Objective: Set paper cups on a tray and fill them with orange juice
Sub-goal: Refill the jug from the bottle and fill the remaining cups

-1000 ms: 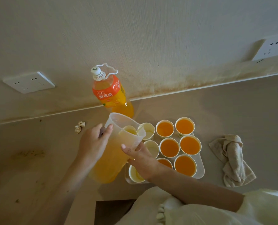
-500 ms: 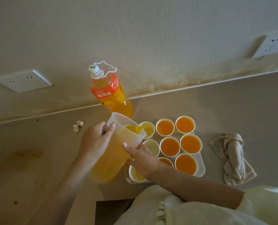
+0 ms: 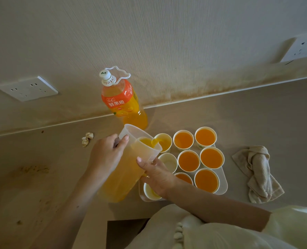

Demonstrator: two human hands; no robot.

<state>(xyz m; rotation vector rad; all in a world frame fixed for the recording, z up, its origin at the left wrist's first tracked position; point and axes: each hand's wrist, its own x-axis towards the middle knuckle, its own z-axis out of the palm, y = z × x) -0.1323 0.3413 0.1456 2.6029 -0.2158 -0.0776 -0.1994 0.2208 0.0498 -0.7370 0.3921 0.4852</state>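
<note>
**A:** Upper left of frame, first entry?

**B:** Wall socket [image 3: 28, 88], white. Below it the table [image 3: 41, 177], stained. One crumpled paper [image 3: 87, 139], left of centre.

**A:** Hands?

**B:** Left hand [image 3: 106, 155]: fingers wrapped round the handle of the pitcher [image 3: 127, 169]. Pitcher: translucent, well filled, tilted to the right, juice running off its lip. Above it in the frame, the juice bottle [image 3: 120, 101]: capped, upright, by the wall. Right hand [image 3: 158, 177]: holding the pitcher from below, thumb on its wall, the fingers passing beneath out of sight.

**A:** Cups?

**B:** Nine paper cups on the tray [image 3: 223, 186], centre right, three rows of three.
- Upper-left cup [image 3: 164, 141]: under the stream, partly filled.
- Middle-left cup [image 3: 168, 161]: empty.
- Lower-left cup [image 3: 150, 192]: half hidden by the right hand, a little juice inside.
- Other six cups [image 3: 211, 157]: orange to near the brim.

**A:** Right of the tray?

**B:** Cloth [image 3: 258, 173], crumpled, apart from the tray. Second socket [image 3: 301, 49], upper right.

**A:** Hazards?

**B:** By my judgement, three.
- The pitcher is heavy and its lip is wide, so a small extra tilt could surge past the narrow cup onto the tray.
- The right wrist hangs over the lower-left cup, and a shift could tip that light paper.
- The full cups stand packed close, so any nudge would slop them.
</note>
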